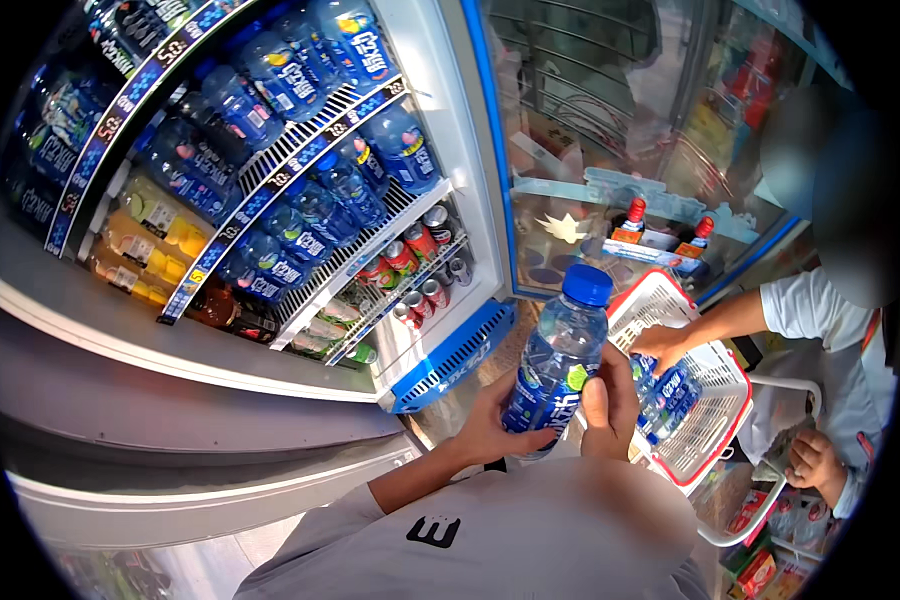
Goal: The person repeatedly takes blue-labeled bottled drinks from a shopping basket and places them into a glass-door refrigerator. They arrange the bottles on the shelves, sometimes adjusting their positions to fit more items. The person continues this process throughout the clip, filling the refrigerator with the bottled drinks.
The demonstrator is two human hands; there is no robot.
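Note:
A clear plastic drink bottle (562,337) with a blue cap and blue label is held between both of my hands. My left hand (491,424) grips its lower left side, the thumb across the label. On its right side, my right hand (611,405) closes around the lower half, thumb against the label. To the right is a white plastic basket (709,442) with a red rim, holding several blue-labelled bottles (671,397). Another person's hand (660,345) reaches into that basket and touches the bottles.
At the left stands an open drinks cooler with shelves of bottles (337,187) and cans (401,259). Its glass door (592,127) swings out behind the basket. The co-worker's other hand (814,461) is at the far right, above packaged goods (757,574) and beside a white handle (765,517).

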